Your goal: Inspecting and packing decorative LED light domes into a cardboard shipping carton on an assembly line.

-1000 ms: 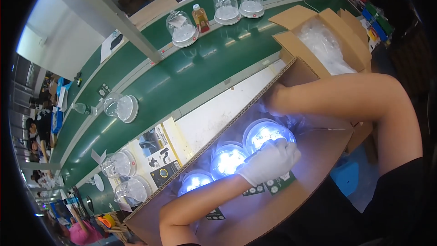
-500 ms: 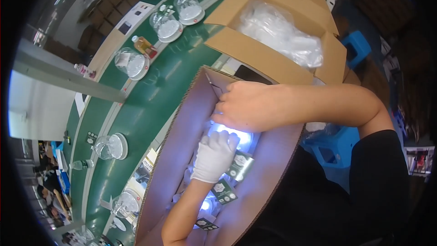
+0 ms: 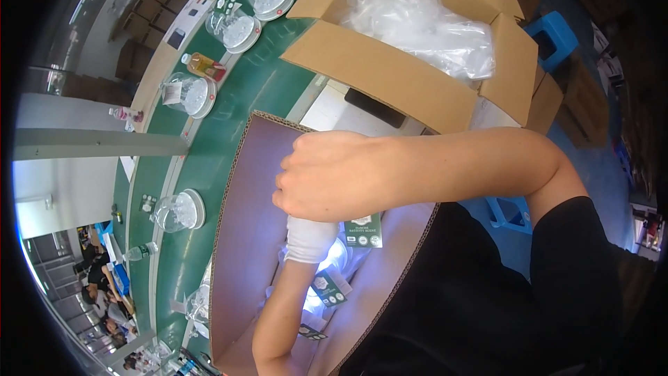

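Both my hands are inside a tall cardboard box [image 3: 240, 216]. My right hand [image 3: 337, 177], bare, is closed with its fingers curled down; whatever they hold is hidden beneath it. Under it, my left hand [image 3: 309, 239] wears a white glove, and its fingers are covered by the right hand. Close to the glove, a dark green printed tag [image 3: 364, 231] lies by the box's near side. Below that, glowing white lights shine through clear plastic-wrapped items [image 3: 339, 256], with another green tag [image 3: 330, 286] on top.
An open cardboard box [image 3: 376, 63] full of clear plastic bags [image 3: 421, 24] stands beyond. On the curved green conveyor [image 3: 257, 90] are several clear domes on white bases [image 3: 189, 96], a bottle of amber liquid [image 3: 203, 67] and a clear bottle [image 3: 140, 251]. A blue stool [image 3: 553, 40] stands at right.
My right hand has shifted left and now covers the gloved left hand's fingers. The bright light that showed between the hands is hidden. The view has moved a little.
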`<state>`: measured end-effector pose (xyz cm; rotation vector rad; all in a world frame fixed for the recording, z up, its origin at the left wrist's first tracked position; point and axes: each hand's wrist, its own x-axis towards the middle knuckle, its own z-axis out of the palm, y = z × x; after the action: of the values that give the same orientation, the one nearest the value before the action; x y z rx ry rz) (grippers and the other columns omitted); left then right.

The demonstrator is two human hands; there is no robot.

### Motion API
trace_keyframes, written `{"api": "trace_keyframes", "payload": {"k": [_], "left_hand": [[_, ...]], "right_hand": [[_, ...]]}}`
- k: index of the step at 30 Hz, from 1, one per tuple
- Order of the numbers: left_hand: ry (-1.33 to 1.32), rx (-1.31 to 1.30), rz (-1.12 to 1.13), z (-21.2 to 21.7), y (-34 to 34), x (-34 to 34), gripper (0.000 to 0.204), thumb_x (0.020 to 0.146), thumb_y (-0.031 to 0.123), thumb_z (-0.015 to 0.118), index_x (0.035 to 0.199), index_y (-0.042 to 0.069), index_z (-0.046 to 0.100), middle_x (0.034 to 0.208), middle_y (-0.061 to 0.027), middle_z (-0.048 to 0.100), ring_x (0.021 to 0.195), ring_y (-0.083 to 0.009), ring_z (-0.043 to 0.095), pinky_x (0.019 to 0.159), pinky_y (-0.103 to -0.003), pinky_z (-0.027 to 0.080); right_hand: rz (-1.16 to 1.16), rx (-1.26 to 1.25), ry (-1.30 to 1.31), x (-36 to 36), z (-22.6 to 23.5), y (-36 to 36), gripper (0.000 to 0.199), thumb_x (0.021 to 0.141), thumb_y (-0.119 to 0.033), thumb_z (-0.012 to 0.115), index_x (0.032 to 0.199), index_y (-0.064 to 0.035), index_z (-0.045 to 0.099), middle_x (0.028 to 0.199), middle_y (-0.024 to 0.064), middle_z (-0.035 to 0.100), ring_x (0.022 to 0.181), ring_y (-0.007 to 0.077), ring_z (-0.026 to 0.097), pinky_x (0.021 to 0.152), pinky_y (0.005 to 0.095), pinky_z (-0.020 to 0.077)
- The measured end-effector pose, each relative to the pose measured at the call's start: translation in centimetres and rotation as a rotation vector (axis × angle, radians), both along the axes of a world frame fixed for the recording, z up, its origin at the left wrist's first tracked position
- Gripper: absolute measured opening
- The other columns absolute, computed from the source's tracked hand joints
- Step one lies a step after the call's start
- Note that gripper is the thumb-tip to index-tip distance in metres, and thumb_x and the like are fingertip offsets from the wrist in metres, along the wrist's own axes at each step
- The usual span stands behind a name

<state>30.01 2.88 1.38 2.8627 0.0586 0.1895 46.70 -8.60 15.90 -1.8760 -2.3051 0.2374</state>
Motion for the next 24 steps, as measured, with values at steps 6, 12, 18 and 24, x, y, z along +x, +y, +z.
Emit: {"api": "trace_keyframes", "payload": {"k": [6,12,18,24], "left_hand": [[0.005,0.002,-0.040,0.1,-2.2,0.1,0.032,0.084,0.020,0.070,0.116,0.014,0.068,0.109,-0.0123,0.069,0.102,-0.0353,0.065,0.086,-0.049,0.051],[0.018,0.057,-0.097,-0.5,-0.8,-0.6,0.032,0.088,0.019,0.065,0.120,0.014,0.066,0.111,-0.0093,0.069,0.102,-0.0327,0.066,0.088,-0.048,0.051],[0.420,0.284,-0.096,7.4,-1.0,-0.5,0.031,0.089,0.025,0.058,0.114,0.008,0.062,0.103,-0.0149,0.066,0.085,-0.0299,0.069,0.071,-0.047,0.051],[0.431,0.043,-0.277,21.8,3.9,-3.6,0.031,0.089,0.023,0.062,0.116,0.009,0.062,0.094,-0.0097,0.067,0.082,-0.0231,0.067,0.071,-0.037,0.052]], "right_hand": [[-0.025,-0.025,0.100,0.0,0.5,0.6,0.013,0.080,-0.012,0.064,0.088,-0.0022,0.066,0.080,0.0112,0.070,0.081,0.0277,0.071,0.064,0.0375,0.0547],[-0.068,0.077,0.371,0.3,2.1,-0.7,0.015,0.089,-0.017,0.061,0.096,-0.0041,0.064,0.093,0.0112,0.069,0.085,0.0269,0.068,0.070,0.0383,0.0517],[-0.084,0.202,0.418,-4.8,4.7,-5.2,0.035,0.083,-0.016,0.072,0.116,-0.0066,0.066,0.097,0.0052,0.068,0.085,0.0213,0.066,0.070,0.0331,0.0498],[-0.186,0.310,0.459,-4.7,3.0,-5.6,0.030,0.081,-0.011,0.073,0.110,-0.0041,0.067,0.094,0.0076,0.069,0.084,0.0245,0.066,0.070,0.0345,0.0515]]}}
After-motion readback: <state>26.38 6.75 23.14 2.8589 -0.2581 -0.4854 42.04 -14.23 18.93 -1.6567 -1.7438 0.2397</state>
